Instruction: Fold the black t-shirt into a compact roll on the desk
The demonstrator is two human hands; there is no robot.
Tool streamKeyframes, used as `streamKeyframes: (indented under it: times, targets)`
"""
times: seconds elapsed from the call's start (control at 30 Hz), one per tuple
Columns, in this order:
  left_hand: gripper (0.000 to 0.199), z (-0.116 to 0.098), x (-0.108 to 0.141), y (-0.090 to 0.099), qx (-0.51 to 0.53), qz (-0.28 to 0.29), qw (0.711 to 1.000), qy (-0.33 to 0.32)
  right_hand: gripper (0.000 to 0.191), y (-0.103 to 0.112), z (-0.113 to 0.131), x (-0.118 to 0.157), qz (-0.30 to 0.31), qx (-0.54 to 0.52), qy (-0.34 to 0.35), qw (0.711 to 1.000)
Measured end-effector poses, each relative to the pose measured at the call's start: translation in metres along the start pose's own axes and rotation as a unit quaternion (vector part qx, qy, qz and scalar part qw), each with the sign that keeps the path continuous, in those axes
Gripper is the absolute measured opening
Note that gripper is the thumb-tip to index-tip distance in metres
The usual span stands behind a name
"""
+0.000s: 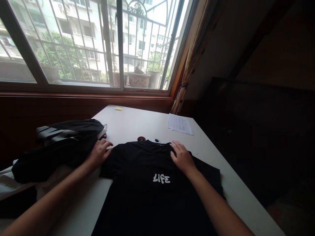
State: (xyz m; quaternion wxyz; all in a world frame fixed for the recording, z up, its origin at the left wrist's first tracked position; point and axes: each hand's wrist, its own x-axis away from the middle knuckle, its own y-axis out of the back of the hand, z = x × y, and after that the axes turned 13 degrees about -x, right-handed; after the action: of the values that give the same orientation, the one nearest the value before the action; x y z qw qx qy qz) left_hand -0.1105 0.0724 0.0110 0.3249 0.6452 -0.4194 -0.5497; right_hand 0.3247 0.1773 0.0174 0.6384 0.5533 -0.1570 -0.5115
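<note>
A black T-shirt (147, 196) with white lettering on it lies spread out, its collar toward the window and its sleeves out to both sides. My left hand (99, 151) is beside the shirt's left sleeve, fingers apart, with nothing visibly held. On the shirt near the right side of the collar rests my right hand (181, 156), fingers spread and holding nothing. Left of the shirt is a heap of black and white clothes (69, 141), close to my left hand. A brown round object (141, 139) and a white round object (156, 141) show just past the collar.
The white table (133, 121) carries printed papers (180, 124) at its far right and a yellow note (118, 108) at its far edge. Behind it are a barred window and a tied curtain (179, 98). A dark area lies beyond the table's right edge.
</note>
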Motion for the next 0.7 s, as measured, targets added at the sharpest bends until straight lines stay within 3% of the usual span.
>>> streamKeyframes:
  times: [0.17,0.3,0.43,0.7]
  targets:
    - [0.028,-0.011,0.047,0.030,0.007,0.015,1.000,-0.005,0.042,-0.040,0.096,-0.019,0.105,-0.141,0.176,0.969]
    - [0.041,-0.008,0.085,0.030,0.078,0.068,0.994,0.043,0.045,-0.080,0.140,-0.025,0.167,-0.179,0.236,0.940]
    - [0.052,-0.008,0.100,0.022,0.147,0.094,0.983,0.063,0.047,-0.100,0.155,-0.028,0.179,-0.168,0.238,0.940]
    - [0.068,-0.026,0.092,0.019,0.248,0.073,0.959,0.121,0.051,-0.096,0.154,-0.027,0.204,-0.147,0.228,0.941]
